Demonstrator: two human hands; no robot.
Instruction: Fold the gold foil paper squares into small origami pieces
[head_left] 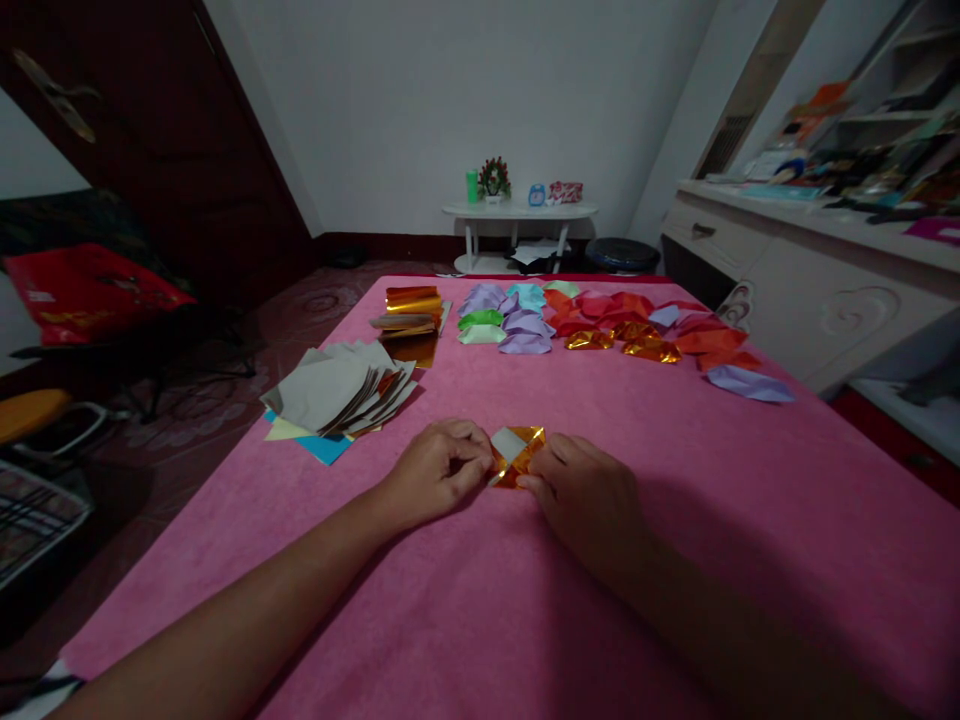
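Observation:
A small gold foil paper (pixel 517 450), partly folded with its white back showing, lies on the pink tablecloth (pixel 480 600) in front of me. My left hand (pixel 439 470) pinches its left edge with curled fingers. On the paper's right edge, the fingertips of my right hand (pixel 581 490) are closed and press down. Both forearms reach in from the bottom of the view.
A fanned stack of paper sheets (pixel 337 395) lies to the left, with gold foil sheets (pixel 411 310) behind it. Several folded paper pieces (pixel 600 320) in purple, green, red and gold spread across the far side. A white cabinet (pixel 825 290) stands at right.

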